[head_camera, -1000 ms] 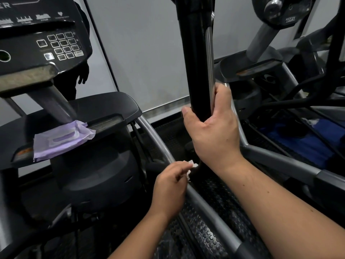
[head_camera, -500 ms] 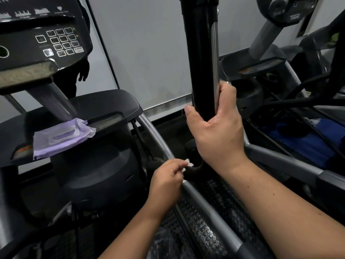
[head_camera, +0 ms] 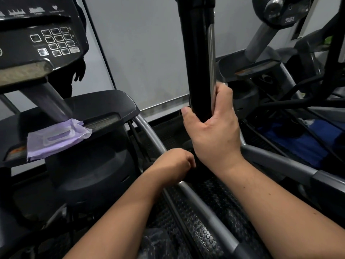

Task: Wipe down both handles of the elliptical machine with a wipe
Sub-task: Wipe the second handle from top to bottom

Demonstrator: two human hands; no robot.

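Since the earlier frames the left hand [head_camera: 172, 163] has curled further in at the foot of the black upright, and the white scrap of wipe that showed at its fingertips is now hidden; whether the wipe is inside the fist cannot be told. At the far left, the console [head_camera: 43, 40] with its keypad hangs over a dark shelf [head_camera: 104, 103], and a purple pack of wipes [head_camera: 56, 139] lies flat on that shelf's near left part. Right of it, a grey rail [head_camera: 149, 133] slopes down toward the near right, passing under the left hand. That hand is knuckles-up, fingers folded together into a loose fist, touching the base of the handle [head_camera: 197, 58]. The handle stands upright in the middle, black with a silver strip on its right side. The right hand [head_camera: 214, 131] is clamped round its lower part, thumb on the left face, fingers wrapped behind on the right. Farther right stands a second machine [head_camera: 276, 19].
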